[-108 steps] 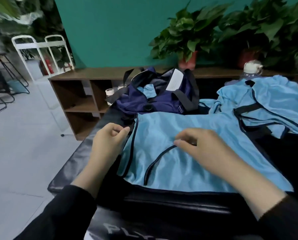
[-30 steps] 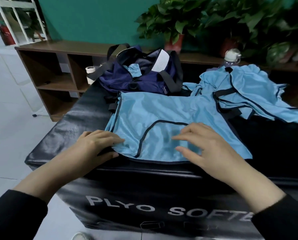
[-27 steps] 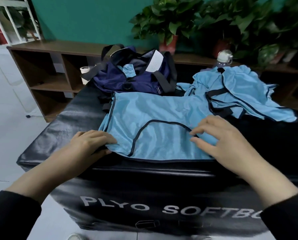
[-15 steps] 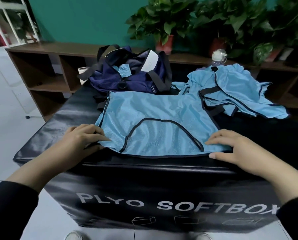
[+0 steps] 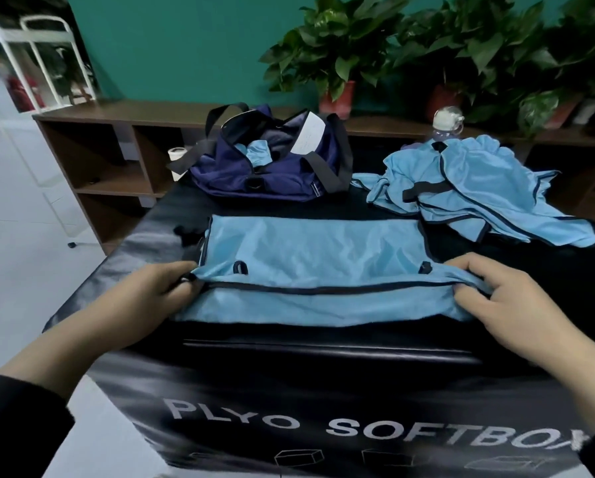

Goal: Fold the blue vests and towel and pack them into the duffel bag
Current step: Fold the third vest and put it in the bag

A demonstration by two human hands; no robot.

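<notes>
Blue vest flat on black soft box, left hand and right hand pinching its near corners

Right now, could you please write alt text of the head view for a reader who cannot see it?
A person's left hand and right hand grip the near corners of a light blue vest, folding its near edge over on a black soft plyo box. Behind it sit an open navy duffel bag and a heap of unfolded blue vests.
</notes>
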